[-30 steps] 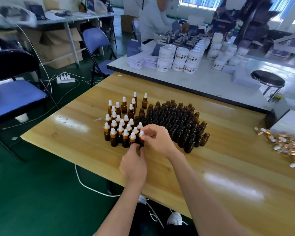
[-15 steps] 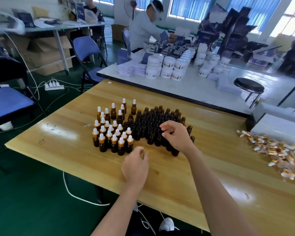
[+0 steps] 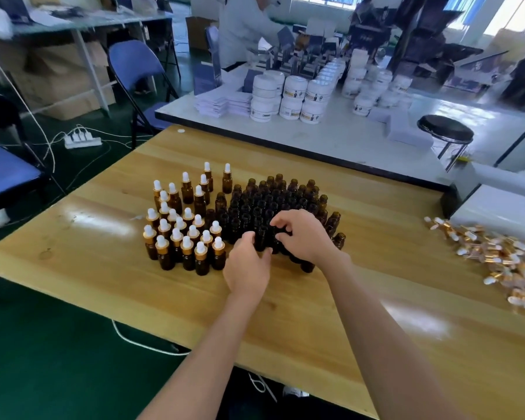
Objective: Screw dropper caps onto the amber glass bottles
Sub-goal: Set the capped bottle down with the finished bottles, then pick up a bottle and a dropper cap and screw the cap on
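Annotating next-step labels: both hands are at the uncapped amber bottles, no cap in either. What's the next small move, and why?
Probably lift out one uncapped amber glass bottle with the left hand, then send the right hand to the loose pile of gold-collared dropper caps: both hands sit at the uncapped cluster, and the caps lie off to the right.

text: none legible | white jars [image 3: 294,100] far beyond both hands: small labels, print too blurred to read | amber bottles [image 3: 273,204]: no label visible

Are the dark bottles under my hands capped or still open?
Open: the uncapped bottles show bare necks, unlike the capped bottles with white droppers.
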